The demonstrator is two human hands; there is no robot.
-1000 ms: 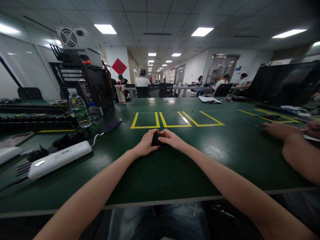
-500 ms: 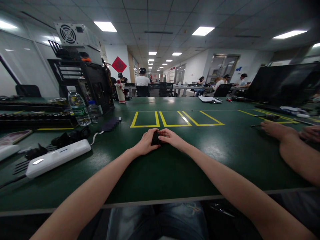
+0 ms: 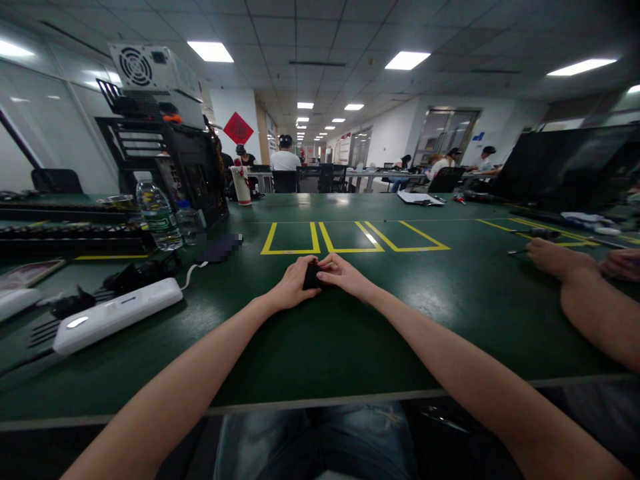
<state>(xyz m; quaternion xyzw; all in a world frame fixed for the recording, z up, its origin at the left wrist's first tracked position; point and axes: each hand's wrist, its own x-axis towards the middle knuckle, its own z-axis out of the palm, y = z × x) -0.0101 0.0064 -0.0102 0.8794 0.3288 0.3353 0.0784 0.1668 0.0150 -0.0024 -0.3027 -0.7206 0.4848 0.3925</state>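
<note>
A small black object (image 3: 311, 276) stands between my two hands on the green tabletop (image 3: 320, 347); its exact kind cannot be made out. My left hand (image 3: 294, 283) is wrapped round its left side, thumb in front and fingers over the far side. On the right, my right hand (image 3: 344, 275) has its fingers pressed together in a pinch against the object's right edge. Both hands partly hide it. Just beyond them lie rectangles of yellow tape (image 3: 290, 252) on the table.
At left are a white power strip (image 3: 120, 315), water bottle (image 3: 156, 213), dark phone-like item (image 3: 220, 248) and open computer case (image 3: 187, 167). A clipboard (image 3: 420, 199) lies farther back. A co-worker's hand (image 3: 560, 259) holds a thin tool at right, near a monitor (image 3: 570, 167).
My hands keep almost the same hold on the black object. The co-worker's hand at right has shifted slightly.
</note>
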